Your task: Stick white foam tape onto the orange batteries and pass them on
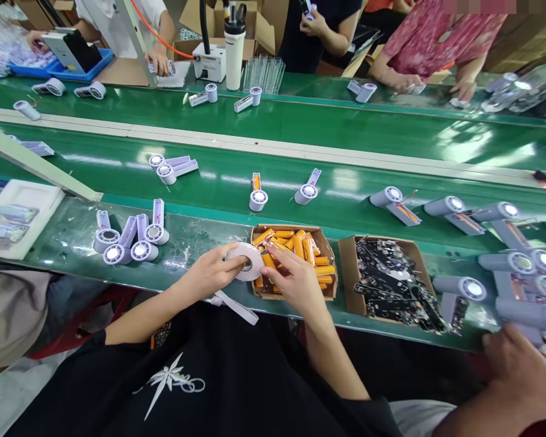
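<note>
1. The left hand (216,267) is curled closed around a white tape roll (255,255), in front of the worker at the near edge of a cardboard box (326,240) of orange cells (307,246).
2. The right hand (298,276) is half closed, thumb and fingertips at the roll's right edge; I can't tell whether they pinch anything.
3. Progress looks partial: a fan-like unit (258,199) on the near belt (222,161) has an orange cell in its handle, and a right-hand one (386,195) shows orange too.
4. The cluster of units (117,254) to the worker's left shows bare, hollow handles, so I'd judge those unfinished; plenty of cells remain boxed.
5. The green bench (195,233) also carries a box of dark circuit boards (386,273) and a white tray (52,212); a white strip (239,308) lies across its front edge.
6. At right, a co-worker's hand (512,364) is near more units. Beyond the far belt (300,115), others work beside a white tumbler (235,57) and a small machine (210,64).
</note>
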`<state>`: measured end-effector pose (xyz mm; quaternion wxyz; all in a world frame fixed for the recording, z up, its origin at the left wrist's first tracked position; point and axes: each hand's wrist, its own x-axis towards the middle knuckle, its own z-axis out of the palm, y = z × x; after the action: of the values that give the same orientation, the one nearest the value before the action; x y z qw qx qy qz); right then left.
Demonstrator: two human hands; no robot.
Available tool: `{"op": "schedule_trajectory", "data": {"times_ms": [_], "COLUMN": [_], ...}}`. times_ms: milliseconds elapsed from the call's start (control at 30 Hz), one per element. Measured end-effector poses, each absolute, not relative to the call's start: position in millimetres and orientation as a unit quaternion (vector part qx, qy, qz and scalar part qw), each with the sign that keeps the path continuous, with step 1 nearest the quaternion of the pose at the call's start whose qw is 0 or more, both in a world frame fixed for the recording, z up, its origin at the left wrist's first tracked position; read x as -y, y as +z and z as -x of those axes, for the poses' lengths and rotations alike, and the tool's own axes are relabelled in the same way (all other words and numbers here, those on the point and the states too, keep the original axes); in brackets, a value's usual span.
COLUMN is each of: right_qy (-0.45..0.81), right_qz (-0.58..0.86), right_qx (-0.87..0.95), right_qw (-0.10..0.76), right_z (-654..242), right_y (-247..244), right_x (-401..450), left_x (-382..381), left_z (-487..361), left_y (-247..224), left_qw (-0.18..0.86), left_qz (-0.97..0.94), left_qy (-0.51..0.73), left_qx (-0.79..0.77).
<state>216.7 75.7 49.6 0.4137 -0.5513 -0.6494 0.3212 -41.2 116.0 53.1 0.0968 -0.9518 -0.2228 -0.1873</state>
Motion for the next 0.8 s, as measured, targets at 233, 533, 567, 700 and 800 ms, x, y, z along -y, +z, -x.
{"op": "schedule_trajectory", "data": {"times_ms": [233, 533, 567, 700, 800], "right_qy": [0.419, 0.409, 0.347, 0.245, 0.306], "right_qz": [0.517, 0.457, 0.461, 0.476, 0.516], "right_qx": [0.349, 0.243, 0.252, 0.27, 0.274], "right_qw": [0.66, 0.752, 0.777, 0.8, 0.752], "right_z": [-183, -225, -246, -297, -291], "right_y": [32, 61, 68, 73, 45], "right_x": [-74, -82, -84, -85, -74], "left_x": [-110, -71, -72, -91, -105], "left_z": [20, 34, 44, 78, 77], "left_y": [64, 47, 43, 11, -3], "left_qw": [0.097, -0.145, -0.164, -0.129, -0.126], "left_qz": [0.928, 0.924, 0.925, 0.896, 0.851], "left_qy": [-0.229, -0.254, -0.23, -0.192, -0.251], "left_qx": [0.278, 0.248, 0.253, 0.378, 0.443]}}
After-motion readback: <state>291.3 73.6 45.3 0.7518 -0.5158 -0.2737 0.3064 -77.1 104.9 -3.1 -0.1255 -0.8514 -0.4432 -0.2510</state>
